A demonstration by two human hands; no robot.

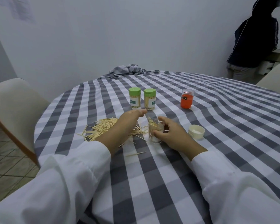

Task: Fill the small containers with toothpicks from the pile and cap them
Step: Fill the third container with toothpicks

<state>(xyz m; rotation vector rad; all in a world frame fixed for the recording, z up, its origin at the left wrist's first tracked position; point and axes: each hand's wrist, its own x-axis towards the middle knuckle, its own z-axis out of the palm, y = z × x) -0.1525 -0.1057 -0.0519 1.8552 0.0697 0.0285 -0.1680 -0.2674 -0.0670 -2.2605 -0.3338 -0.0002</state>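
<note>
Gripping a clear open container (154,132) with thumb and fingers (158,133) curled round its wall, the right hand (171,134) keeps it upright on the checked cloth of the desk (152,183), a small bunch of toothpicks leaning inside it and poking above the rim; one stray toothpick (135,153) lies alone on the cloth nearer the camera; the left hand (124,122) reaches over the loose pile of toothpicks (102,127) just left of the container, fingers bent down out of sight beyond the knuckles, so whether they pinch anything cannot be told; a white cap (196,131) sits open side up just right of the right hand; farther back stand two capped containers, the left green-lidded container (134,98) and the right green-lidded container (149,99), side by side and packed with toothpicks, their white labels showing only fragments, "CK" and "TO"; well to their right stands an orange container (187,98) bearing a small dark sticker, unreadable.
</note>
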